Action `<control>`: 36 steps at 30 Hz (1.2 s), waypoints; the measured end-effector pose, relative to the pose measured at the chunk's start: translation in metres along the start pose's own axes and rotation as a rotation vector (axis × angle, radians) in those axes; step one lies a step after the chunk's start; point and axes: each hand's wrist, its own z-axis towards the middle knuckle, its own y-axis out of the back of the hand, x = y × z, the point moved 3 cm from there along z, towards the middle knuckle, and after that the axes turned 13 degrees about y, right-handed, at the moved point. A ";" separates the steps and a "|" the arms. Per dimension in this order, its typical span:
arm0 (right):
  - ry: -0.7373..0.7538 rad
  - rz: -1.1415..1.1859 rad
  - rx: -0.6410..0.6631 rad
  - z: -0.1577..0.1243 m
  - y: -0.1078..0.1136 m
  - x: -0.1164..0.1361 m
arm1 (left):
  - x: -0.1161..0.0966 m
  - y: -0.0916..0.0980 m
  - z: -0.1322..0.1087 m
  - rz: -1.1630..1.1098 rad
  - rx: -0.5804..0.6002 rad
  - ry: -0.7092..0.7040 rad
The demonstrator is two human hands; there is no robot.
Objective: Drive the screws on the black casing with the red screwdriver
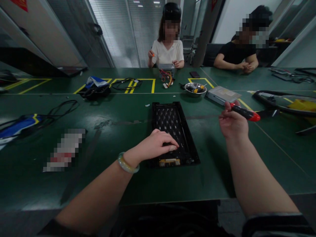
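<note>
A black plastic panel (188, 131) with a honeycomb-like grid lies on the green table in front of me. At its near end sits a small yellow-brown circuit board (170, 162) with ports. Across the panel's lower part reaches my left hand (158, 144), its thumb and fingertips brought together just above the surface. Whatever is between those fingertips is too small to make out. My right hand (233, 125) is raised to the right of the panel, closed around a screwdriver (244, 112) with a red and black handle. Its shaft points away to the upper left.
Beyond my right hand lie a flat metal drive (223, 94) and a metal bowl (195, 90) of small parts and tools. Cables and a blue-white packet (19, 128) are at left. Two people sit opposite, one beside a power supply (166, 69). A black frame (283, 102) lies right.
</note>
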 end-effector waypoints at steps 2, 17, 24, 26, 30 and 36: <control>0.022 -0.026 0.108 -0.009 -0.010 0.002 | 0.002 0.001 0.007 0.021 -0.015 0.053; 0.052 -0.102 0.262 -0.030 -0.026 0.001 | -0.012 -0.024 0.052 0.175 0.029 0.194; 0.011 -0.092 0.421 -0.044 -0.037 0.005 | -0.013 -0.023 0.044 0.163 -0.011 0.214; -0.023 -0.102 0.460 -0.048 -0.040 0.006 | -0.009 -0.016 0.037 0.116 -0.038 0.222; -0.111 -0.060 0.503 -0.055 -0.044 0.008 | 0.000 -0.001 0.019 -0.014 -0.085 0.258; -0.080 -0.069 0.504 -0.060 -0.046 0.009 | 0.012 0.004 0.005 -0.250 -0.157 0.293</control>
